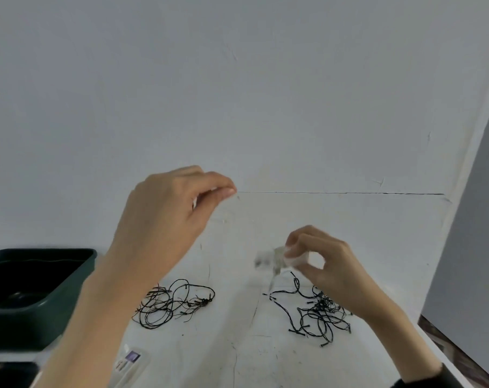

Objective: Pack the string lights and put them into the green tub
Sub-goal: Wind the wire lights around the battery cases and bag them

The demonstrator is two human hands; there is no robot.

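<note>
Prep step. Left hand [165,217] fingertips pinched, contents unclear; right hand [321,261] grips blurred pale object [293,257]. String lights [176,303] tangled on table [251,345]; next, coil one for the left green tub [78,278].

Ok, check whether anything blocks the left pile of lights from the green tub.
Only the left forearm crosses between pile and tub; nothing shows on the table there, though the arm hides part.

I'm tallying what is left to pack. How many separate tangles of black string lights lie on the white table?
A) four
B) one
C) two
C: one tangle of black string lights lies nearer the dark green plastic tub, and a second tangle lies below the right hand, which grips a small white object.
</note>
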